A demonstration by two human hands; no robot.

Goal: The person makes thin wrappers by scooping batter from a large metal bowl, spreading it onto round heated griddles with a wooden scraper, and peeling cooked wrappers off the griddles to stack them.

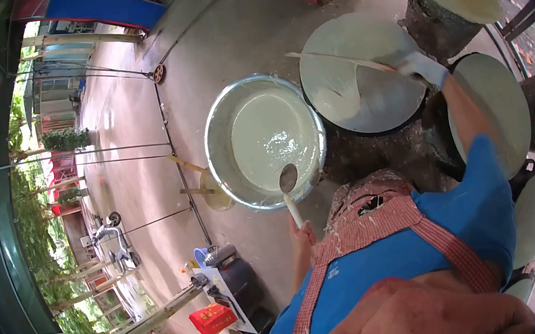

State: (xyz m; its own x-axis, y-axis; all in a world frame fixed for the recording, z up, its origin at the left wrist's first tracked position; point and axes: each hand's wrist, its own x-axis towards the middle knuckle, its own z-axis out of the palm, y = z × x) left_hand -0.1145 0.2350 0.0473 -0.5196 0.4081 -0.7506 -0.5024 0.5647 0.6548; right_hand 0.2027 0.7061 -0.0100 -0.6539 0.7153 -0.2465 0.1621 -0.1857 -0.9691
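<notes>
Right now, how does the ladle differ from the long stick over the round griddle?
The ladle ends in a rounded bowl, while the stick is slim with no bowl to be seen. The ladle looks dark at the bowl and pale along the handle; the stick is pale throughout. The ladle is over the basin, the stick over the griddle. Both are held: ladle in the left hand, stick in the right.

Bright daylight from the left — white glare on the pale liquid (267,133) — bowed fisheye lines and black corners.
</notes>
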